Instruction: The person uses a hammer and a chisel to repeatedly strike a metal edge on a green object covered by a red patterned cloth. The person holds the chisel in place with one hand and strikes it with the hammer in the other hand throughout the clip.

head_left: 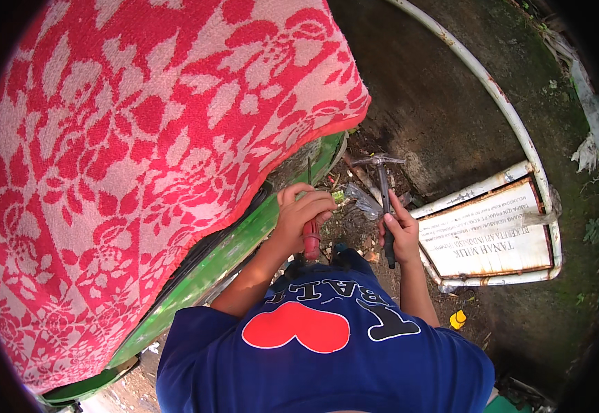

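one hammer (385, 196) and one red-handled tool (312, 242), near centre of frame.
likely screwdriver, this red-handled tool, clasped in left hand (303, 210); hammer clasped by handle in right hand (401, 233). possible knock to left hand, with poor aim or slipping grip as cause. crumpled clear plastic (363, 202) between both tools, contents impossible to tell.

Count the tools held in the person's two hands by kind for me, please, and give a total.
Black-gripped metal hammer: 1, in the right hand
Red-handled, thin-shafted tool: 1, in the left hand
Total: 2 tools
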Demonstrator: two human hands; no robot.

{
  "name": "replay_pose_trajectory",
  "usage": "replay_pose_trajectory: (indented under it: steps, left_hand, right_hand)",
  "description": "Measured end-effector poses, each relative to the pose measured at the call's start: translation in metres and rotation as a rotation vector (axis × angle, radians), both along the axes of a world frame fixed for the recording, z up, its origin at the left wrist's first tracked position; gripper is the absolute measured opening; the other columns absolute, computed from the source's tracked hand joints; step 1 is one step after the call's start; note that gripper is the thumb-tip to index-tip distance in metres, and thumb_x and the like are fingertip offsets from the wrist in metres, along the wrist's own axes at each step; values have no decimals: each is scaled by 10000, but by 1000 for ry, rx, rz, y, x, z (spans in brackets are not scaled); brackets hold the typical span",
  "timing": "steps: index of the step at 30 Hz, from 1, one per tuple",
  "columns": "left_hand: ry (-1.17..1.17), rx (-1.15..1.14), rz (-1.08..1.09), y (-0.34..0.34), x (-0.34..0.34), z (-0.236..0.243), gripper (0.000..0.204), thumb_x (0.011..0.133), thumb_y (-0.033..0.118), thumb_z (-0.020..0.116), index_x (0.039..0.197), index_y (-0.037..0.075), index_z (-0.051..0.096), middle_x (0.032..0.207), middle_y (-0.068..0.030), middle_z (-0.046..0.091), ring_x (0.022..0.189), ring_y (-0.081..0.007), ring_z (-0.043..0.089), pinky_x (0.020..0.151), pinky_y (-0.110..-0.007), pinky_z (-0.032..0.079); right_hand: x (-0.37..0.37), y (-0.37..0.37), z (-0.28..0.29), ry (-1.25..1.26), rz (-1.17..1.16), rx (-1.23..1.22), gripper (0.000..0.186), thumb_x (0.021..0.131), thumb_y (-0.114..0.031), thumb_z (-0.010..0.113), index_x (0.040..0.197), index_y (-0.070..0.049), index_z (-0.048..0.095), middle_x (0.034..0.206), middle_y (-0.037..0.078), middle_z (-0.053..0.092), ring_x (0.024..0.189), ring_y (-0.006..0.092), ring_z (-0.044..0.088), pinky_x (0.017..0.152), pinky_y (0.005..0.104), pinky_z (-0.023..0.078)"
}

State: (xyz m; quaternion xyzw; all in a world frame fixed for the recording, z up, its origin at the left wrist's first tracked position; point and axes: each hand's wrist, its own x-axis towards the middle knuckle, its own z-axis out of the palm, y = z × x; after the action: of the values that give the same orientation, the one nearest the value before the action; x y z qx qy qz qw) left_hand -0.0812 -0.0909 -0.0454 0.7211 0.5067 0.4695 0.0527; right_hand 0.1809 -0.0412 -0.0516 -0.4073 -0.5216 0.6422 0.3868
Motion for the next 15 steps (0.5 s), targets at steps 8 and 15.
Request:
replay_pose_trajectory:
  steps: [8, 15]
  left_hand:
    - [-91, 180, -297, 26, 5, 11, 309, 725, 79, 711, 1026, 149, 698, 899, -10, 659, 835, -240, 606, 932, -468, 451]
    - [-53, 224, -187, 37, 28, 31, 233, 723, 100, 767, 940, 106, 680, 674, -39, 511, 671, -243, 531, 667, -375, 432]
  right_hand:
    - [27, -17, 10, 17, -66, 16, 559, 962, -118, 546, 1494, -97, 375, 667, 54, 530, 519, 111, 506, 480, 234, 451]
    - [60, -10, 10, 82, 22, 40, 561, 959, -102, 543, 1493, -84, 370, 674, 62, 542, 505, 118, 511, 460, 236, 450]
